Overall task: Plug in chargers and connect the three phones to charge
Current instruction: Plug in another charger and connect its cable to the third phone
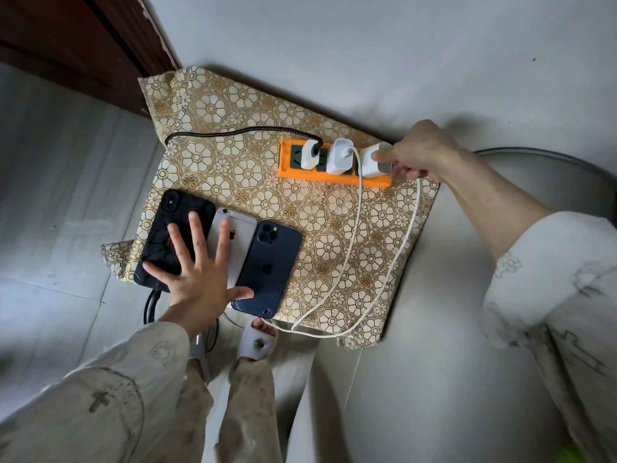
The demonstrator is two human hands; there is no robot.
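Left hand [197, 279] fingers spread flat across three phones [220, 245]; right hand [417, 152] apparently pinches the end charger [372, 162]

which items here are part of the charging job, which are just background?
Job:
- orange power strip
- three white chargers
- black phone, silver phone, dark blue phone
- white cables, black braided cable
- right hand gripping the end charger
- left hand resting spread on the phones

Background:
- floral cloth
- slippers
- dark door
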